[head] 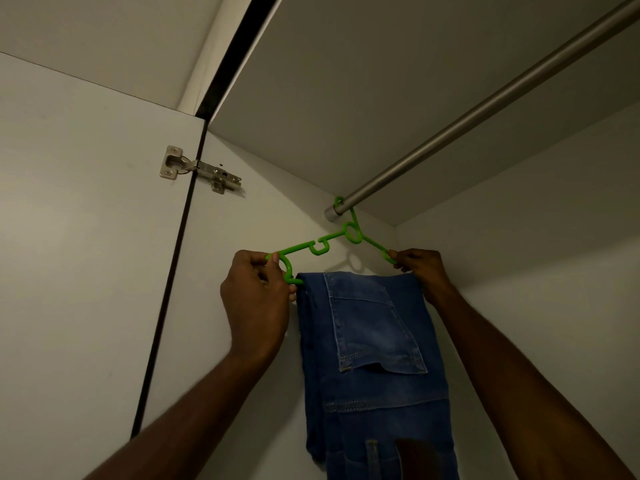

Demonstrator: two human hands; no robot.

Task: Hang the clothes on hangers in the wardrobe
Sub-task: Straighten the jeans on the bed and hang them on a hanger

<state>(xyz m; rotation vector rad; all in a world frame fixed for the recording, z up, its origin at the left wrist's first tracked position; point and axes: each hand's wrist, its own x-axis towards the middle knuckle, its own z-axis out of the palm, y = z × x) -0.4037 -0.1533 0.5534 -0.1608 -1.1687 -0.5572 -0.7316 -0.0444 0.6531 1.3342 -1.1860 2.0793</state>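
Head view: folded blue jeans (374, 358) draped over green hanger (320, 245).

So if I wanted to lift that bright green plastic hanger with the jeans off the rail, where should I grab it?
Probably by the two outer ends of the bright green plastic hanger, coming from below, as the left hand and right hand grip now. The folded blue denim jeans cover the bottom bar, and the hook sits over the grey metal rail near the wall.
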